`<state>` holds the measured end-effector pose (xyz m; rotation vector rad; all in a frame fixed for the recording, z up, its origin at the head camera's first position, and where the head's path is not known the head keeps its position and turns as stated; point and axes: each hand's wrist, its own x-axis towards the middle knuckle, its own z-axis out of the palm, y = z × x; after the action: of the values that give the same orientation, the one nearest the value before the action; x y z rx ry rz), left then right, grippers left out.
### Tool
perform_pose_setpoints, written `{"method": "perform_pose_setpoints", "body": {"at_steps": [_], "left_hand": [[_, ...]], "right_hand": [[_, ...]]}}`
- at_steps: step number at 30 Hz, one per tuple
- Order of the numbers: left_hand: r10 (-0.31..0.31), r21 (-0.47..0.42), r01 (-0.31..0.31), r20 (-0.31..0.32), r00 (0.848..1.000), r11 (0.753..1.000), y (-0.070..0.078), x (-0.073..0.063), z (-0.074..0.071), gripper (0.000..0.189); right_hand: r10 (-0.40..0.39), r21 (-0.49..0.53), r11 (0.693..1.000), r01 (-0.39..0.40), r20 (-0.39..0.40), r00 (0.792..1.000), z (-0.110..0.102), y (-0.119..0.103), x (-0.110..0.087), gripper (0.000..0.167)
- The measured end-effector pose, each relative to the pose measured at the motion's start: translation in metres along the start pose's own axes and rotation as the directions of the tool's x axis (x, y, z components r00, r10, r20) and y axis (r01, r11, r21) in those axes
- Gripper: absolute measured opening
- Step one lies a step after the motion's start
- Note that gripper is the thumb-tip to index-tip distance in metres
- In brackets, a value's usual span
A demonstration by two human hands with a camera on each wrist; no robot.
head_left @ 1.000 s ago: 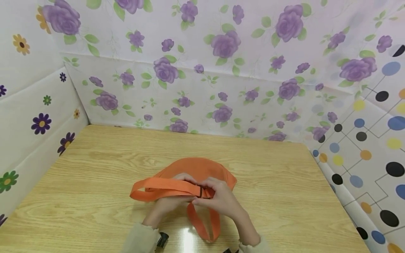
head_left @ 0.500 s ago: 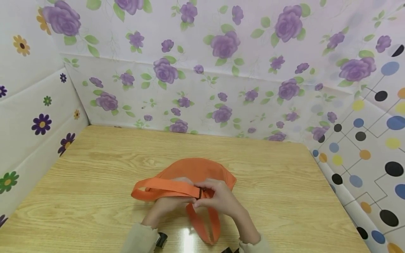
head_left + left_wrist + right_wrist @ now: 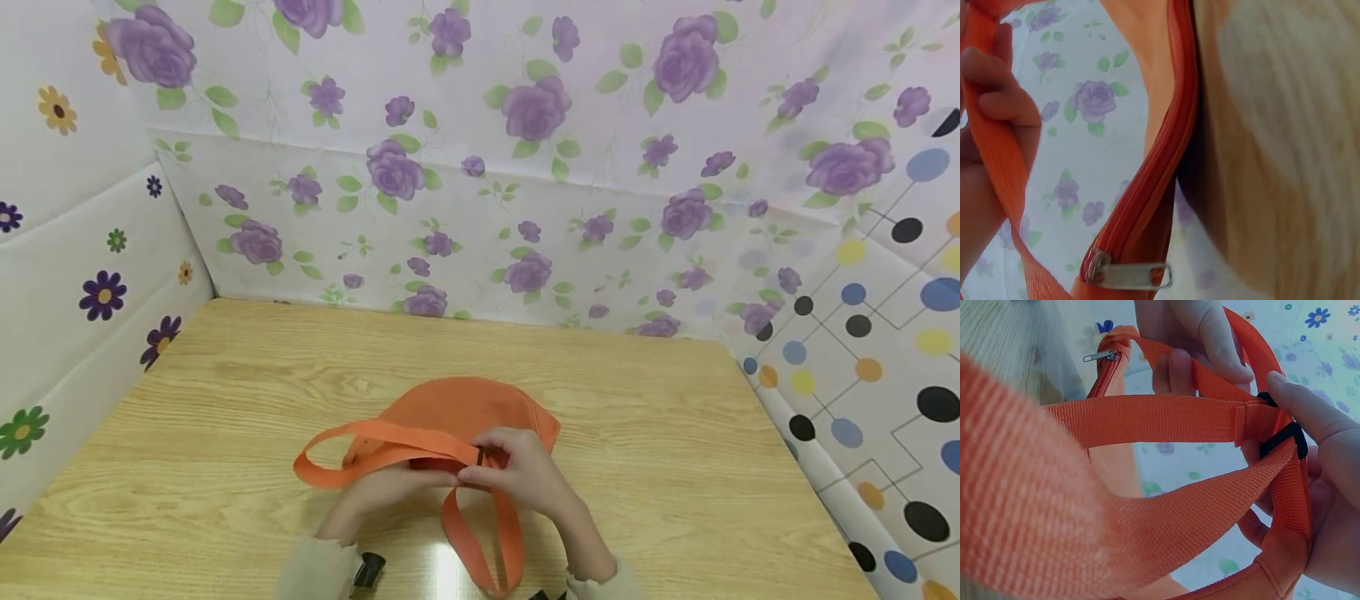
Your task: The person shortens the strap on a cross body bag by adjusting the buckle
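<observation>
The floral backdrop fills the upper part of the frame, and below it the wooden table spreads across to the lower edge. The orange bag rests on the table, a little below the centre of the frame, its rounded side toward the backdrop. It looks light and soft; the fabric would likely fold or sag under a push rather than break, so the strap ends make a surer hold than the body panel.

One strap loop reaches out toward the left of the frame; a hanging loop drops toward the bottom. Both appear to be flat webbing, pliable along their length but prone to twist, with a ribbed weave that should resist slipping.

The right hand, right of the frame's centre line, pinches the webbing beside the slider, thumb on the near side and fingers behind. The left hand, to its left, holds the strap between thumb and curled fingers; its fingertips are partly hidden.

The red zip curves down the bag's edge, probably the firmer line of the body. The black slider seems rigid, best steadied by its frame. The metal zip pull, smallest, sits at the zip's lower end, thin and probably slick.
</observation>
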<state>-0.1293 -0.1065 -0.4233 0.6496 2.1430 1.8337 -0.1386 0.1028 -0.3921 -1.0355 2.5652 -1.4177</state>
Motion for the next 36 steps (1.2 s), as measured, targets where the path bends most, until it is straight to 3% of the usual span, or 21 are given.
{"method": "perform_pose_setpoints", "body": {"at_steps": [9, 15, 21, 25, 32, 36], "left_hand": [[0.080, -0.091, -0.075, 0.044, 0.996, 0.993, -0.001, -0.001, -0.006, 0.025], [0.131, -0.037, -0.131, 0.006, 0.991, 0.991, -0.004, -0.001, -0.009, 0.020], [0.069, -0.069, -0.070, -0.014, 0.998, 0.995, -0.004, -0.005, -0.012, 0.016], [0.060, -0.099, -0.061, -0.015, 0.998, 0.993, -0.003, -0.005, -0.013, 0.015], [0.124, -0.062, -0.126, -0.032, 0.992, 0.990, -0.005, -0.005, -0.015, 0.011], [0.159, -0.063, -0.162, -0.047, 0.986, 0.985, 0.004, -0.007, -0.016, 0.009]], "right_hand": [[0.005, 0.003, 1.000, -0.005, 0.005, 1.000, -0.009, -0.033, 0.000, 0.014], [-0.010, 0.017, 1.000, 0.010, -0.007, 1.000, -0.011, -0.033, -0.001, 0.014], [-0.015, 0.025, 1.000, 0.016, -0.013, 1.000, -0.012, -0.032, 0.000, 0.013], [-0.031, 0.019, 0.999, 0.032, -0.023, 0.999, -0.012, -0.031, 0.000, 0.014], [-0.059, 0.026, 0.998, 0.060, -0.034, 0.998, -0.012, -0.029, -0.001, 0.014], [-0.082, 0.016, 0.996, 0.083, -0.042, 0.996, -0.013, -0.027, -0.002, 0.015]]}}
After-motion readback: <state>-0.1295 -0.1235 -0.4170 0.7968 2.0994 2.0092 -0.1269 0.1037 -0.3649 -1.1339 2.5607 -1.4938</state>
